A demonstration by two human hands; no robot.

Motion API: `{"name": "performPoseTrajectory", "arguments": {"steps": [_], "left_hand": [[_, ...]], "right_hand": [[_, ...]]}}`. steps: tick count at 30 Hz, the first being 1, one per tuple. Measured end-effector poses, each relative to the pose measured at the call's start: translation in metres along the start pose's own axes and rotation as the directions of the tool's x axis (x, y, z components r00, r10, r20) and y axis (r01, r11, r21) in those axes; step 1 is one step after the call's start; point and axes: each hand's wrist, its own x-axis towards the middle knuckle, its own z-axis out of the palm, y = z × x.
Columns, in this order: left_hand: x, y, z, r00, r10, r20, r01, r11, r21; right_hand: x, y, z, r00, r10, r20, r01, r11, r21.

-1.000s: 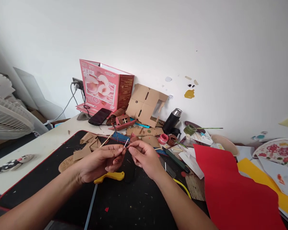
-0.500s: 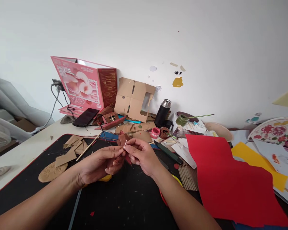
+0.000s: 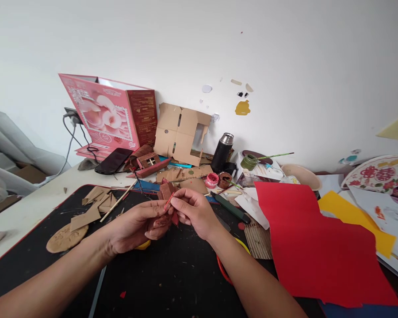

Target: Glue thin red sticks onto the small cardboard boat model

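Over the black mat (image 3: 172,282), both hands meet at their fingertips around a thin red strip (image 3: 168,203), which looks like folded paper. My left hand (image 3: 149,223) pinches its left side between thumb and fingers. From the right, my right hand (image 3: 193,210) grips it with thumb and forefinger. A small red pointed piece (image 3: 175,218) shows below the fingers; whether it belongs to the strip I cannot tell. Just behind the hands stands a small reddish-brown model piece (image 3: 166,189), partly hidden. Reddish stains mark the left fingers.
Cardboard scraps (image 3: 97,201) and a wooden stick (image 3: 118,202) lie left. A green cutter (image 3: 232,208), red sheet (image 3: 311,247) and red-yellow rings (image 3: 223,267) lie right. Behind are a model house (image 3: 149,163), paint jars (image 3: 212,180), a black flask (image 3: 223,152) and a pink box (image 3: 102,115).
The strip has turned between my fingers: a pale edge showed before, now its red face. Both hands keep their pinch. The whole view has shifted slightly.
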Motion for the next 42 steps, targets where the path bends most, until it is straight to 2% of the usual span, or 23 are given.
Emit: {"name": "performPoseTrajectory", "arguments": {"steps": [13, 19, 24, 31, 35, 37, 39, 42], "left_hand": [[-0.007, 0.005, -0.002, 0.998, 0.004, -0.070, 0.007, 0.989, 0.149], [-0.011, 0.009, -0.005, 0.994, 0.045, -0.098, -0.031, 0.989, 0.145], [-0.006, 0.005, -0.004, 0.980, 0.099, -0.170, -0.075, 0.987, 0.145], [-0.006, 0.012, 0.000, 0.958, 0.225, -0.179, -0.205, 0.971, 0.124], [-0.009, 0.016, 0.001, 0.939, 0.269, -0.216, -0.241, 0.959, 0.147], [-0.010, 0.017, 0.000, 0.917, 0.308, -0.252, -0.264, 0.945, 0.194], [-0.011, 0.020, -0.002, 0.869, 0.390, -0.304, -0.317, 0.911, 0.263], [-0.018, 0.036, -0.006, 0.735, 0.545, -0.405, -0.458, 0.838, 0.297]], "right_hand": [[0.001, -0.003, -0.004, 0.999, -0.044, -0.025, 0.043, 0.998, -0.046], [0.000, -0.003, -0.003, 0.998, -0.051, -0.038, 0.048, 0.995, -0.088], [-0.001, -0.002, 0.000, 0.998, -0.050, -0.037, 0.046, 0.993, -0.104], [-0.002, 0.000, -0.001, 0.998, -0.034, -0.045, 0.029, 0.995, -0.092], [-0.002, 0.001, -0.001, 0.999, -0.039, -0.034, 0.036, 0.996, -0.081], [-0.002, 0.002, -0.001, 0.998, -0.045, -0.033, 0.043, 0.997, -0.066], [-0.002, 0.002, -0.003, 0.997, -0.055, -0.052, 0.052, 0.997, -0.062], [-0.003, -0.003, -0.007, 0.987, -0.100, -0.123, 0.096, 0.995, -0.041]]}}
